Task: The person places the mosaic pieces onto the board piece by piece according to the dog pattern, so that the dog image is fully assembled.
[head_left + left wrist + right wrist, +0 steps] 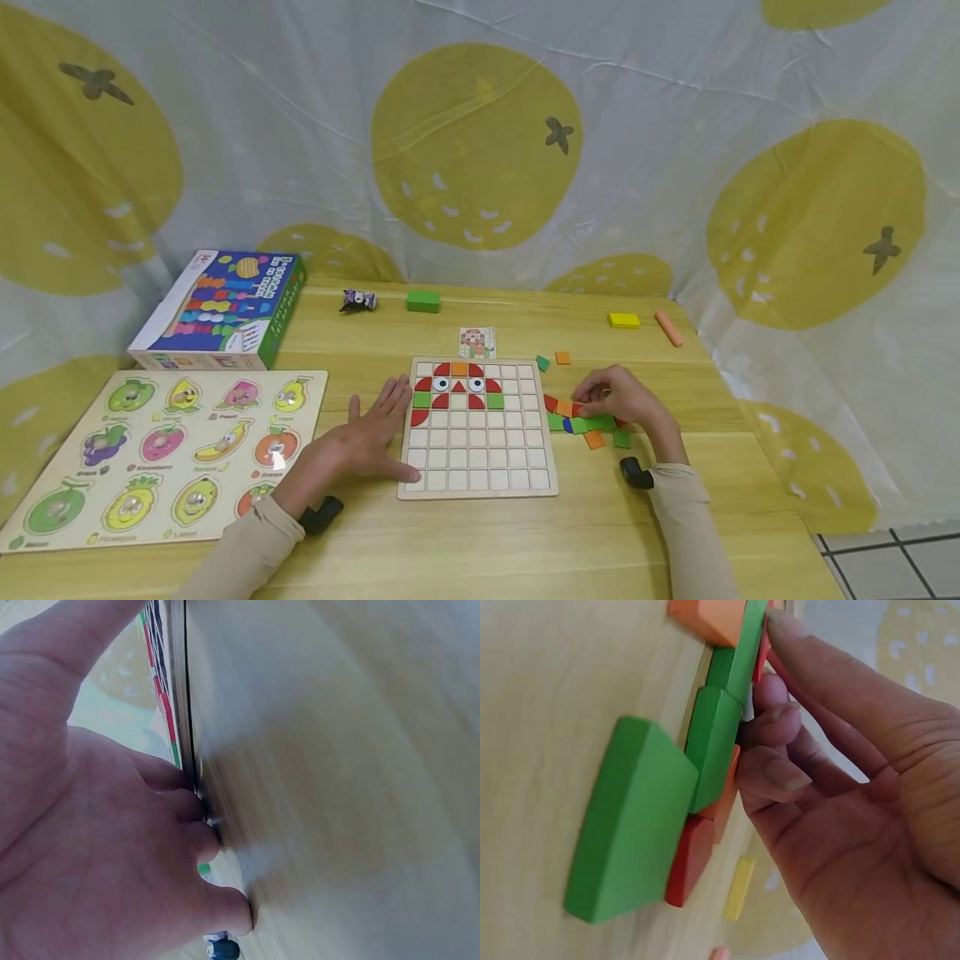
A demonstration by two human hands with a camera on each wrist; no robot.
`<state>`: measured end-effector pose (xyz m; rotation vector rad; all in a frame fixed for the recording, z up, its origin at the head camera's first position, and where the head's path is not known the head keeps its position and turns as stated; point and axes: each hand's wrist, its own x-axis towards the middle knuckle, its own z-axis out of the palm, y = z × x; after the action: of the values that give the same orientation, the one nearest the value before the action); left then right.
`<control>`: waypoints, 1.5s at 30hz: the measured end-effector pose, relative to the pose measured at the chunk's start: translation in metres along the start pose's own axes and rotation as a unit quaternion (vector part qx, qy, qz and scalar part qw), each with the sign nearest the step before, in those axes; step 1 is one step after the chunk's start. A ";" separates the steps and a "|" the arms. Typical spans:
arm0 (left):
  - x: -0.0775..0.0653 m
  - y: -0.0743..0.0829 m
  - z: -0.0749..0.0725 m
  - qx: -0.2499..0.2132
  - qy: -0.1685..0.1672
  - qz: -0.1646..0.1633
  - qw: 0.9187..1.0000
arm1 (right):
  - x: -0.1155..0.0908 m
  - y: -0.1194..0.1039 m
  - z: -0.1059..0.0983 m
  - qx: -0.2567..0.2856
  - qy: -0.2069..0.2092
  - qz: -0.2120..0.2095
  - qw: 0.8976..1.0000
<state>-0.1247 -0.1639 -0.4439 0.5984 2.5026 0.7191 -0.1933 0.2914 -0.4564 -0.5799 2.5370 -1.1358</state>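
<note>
A square wooden grid board lies in front of me. Red, green, orange and eye-printed tiles form a face pattern in its upper left; one is a red tile. My left hand is spread along the board's left edge, thumb at the lower corner; in the left wrist view that hand has its fingertips down by the edge. To the board's right, my right hand reaches into a heap of loose tiles. Seen from the right wrist, thumb and fingers pinch a red tile beside green tiles.
Behind the board lies a pattern card. A fruit puzzle board and a toy box stand at left. Farther back are a small figurine, a green block, a yellow block and an orange stick.
</note>
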 end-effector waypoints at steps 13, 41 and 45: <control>0.001 -0.006 0.004 -0.021 0.007 0.012 1.000 | 0.001 -0.008 0.002 -0.012 -0.025 0.021 0.999; -0.001 -0.006 0.002 -0.030 0.007 0.017 0.999 | 0.003 -0.014 0.007 -0.075 -0.004 0.019 0.997; 0.001 -0.010 0.005 -0.023 0.010 0.020 0.999 | 0.003 -0.015 0.006 -0.077 0.005 0.003 0.997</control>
<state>-0.1258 -0.1691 -0.4539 0.6296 2.4909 0.8002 -0.1901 0.2770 -0.4498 -0.6036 2.6497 -0.9499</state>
